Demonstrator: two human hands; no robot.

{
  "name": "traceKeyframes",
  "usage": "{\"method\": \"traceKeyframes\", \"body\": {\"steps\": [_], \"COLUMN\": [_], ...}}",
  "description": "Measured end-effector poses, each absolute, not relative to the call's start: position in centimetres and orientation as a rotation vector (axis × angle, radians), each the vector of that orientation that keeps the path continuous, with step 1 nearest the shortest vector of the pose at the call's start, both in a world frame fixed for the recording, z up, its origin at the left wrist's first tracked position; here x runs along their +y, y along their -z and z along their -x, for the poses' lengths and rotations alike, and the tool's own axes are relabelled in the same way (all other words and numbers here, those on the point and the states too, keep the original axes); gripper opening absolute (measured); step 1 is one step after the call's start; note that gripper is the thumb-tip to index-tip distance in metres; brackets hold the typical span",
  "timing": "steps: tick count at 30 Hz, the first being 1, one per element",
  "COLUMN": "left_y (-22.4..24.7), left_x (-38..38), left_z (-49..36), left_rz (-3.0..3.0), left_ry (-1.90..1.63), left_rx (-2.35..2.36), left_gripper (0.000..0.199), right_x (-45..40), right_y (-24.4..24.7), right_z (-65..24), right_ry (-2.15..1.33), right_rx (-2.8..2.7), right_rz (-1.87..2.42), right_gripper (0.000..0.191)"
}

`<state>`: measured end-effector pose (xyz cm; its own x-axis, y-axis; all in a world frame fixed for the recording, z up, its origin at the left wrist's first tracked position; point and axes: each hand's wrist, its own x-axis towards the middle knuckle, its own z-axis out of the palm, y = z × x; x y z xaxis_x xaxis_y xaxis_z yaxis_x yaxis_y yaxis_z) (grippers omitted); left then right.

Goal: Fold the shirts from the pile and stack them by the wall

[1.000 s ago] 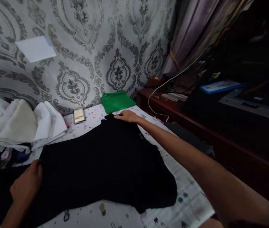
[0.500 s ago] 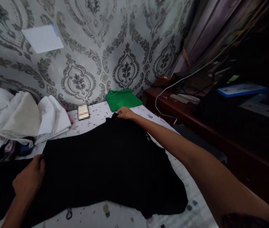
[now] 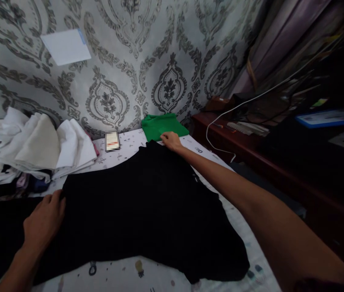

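Observation:
A black garment (image 3: 147,211) lies spread across the white patterned bed sheet (image 3: 123,273). On its left part rests my left hand (image 3: 46,215), fingers bent and together on the cloth near a corner. My right hand (image 3: 171,140) is at the garment's far edge, just in front of the folded green cloth (image 3: 160,123). Its thumb and forefinger are nearly together, and whether cloth is between them is not clear.
Folded white and beige clothes (image 3: 38,146) are stacked at the left. A small box (image 3: 112,142) sits near the patterned wall (image 3: 114,73). At the right stands a dark red desk (image 3: 251,152) with a white cable (image 3: 251,98) and a blue-edged item (image 3: 330,118).
The view has shifted slightly left. My right hand has lifted off the garment's far corner and moved a little right. My left hand stays on the cloth.

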<state>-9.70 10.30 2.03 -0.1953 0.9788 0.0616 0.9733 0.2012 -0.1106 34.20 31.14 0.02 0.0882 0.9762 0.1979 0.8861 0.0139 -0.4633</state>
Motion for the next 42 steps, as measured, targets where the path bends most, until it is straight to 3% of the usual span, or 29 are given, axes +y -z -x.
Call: {"method": "traceKeyframes", "body": {"steps": [5,9,11,19,22,25,28,35,42], "left_y": [-3.5,-3.0,-2.8,-3.1,-2.6,-1.3,0.4,1.7,0.3], "left_x": [13.7,18.4,20.1,21.2,20.0,18.8,18.5,19.7,17.5], "left_z": [7.8,6.2,5.9,6.2,4.8,3.3,3.5,7.7,2.9], "left_rz": [2.114,2.338,2.329,2.091,2.117,2.529,2.793,2.512,2.575], "left_ry": [-0.105,-0.113,-0.209,-0.282,-0.103,0.190,0.266,0.129,0.288], "left_rx": [-1.818,-1.761,-1.770,-1.774,-1.831,-1.690,-1.496,-1.684,-1.643], "left_gripper": [0.043,0.037,0.034,0.039,0.035,0.036,0.042,0.051,0.047], "right_x": [27.9,25.8,25.2,24.8,24.8,24.9,25.3,26.3,23.6], "right_y": [-0.5,0.5,1.2,2.9,3.0,3.0,3.0,1.5,0.8], "right_z": [-33.4,-31.3,-30.7,-31.4,-31.3,-31.3,-31.8,-35.3,-41.3], "right_ry": [-0.100,0.071,0.115,0.353,0.374,0.359,0.306,-0.142,-0.230], "right_rx": [-2.060,-2.490,-2.596,-2.563,-2.572,-2.596,-2.578,-2.141,-2.181], "right_rz": [1.595,1.057,0.988,1.254,1.284,1.287,1.367,1.622,1.587], "right_gripper": [0.029,0.028,0.030,0.040,0.042,0.043,0.044,0.055,0.048]}}
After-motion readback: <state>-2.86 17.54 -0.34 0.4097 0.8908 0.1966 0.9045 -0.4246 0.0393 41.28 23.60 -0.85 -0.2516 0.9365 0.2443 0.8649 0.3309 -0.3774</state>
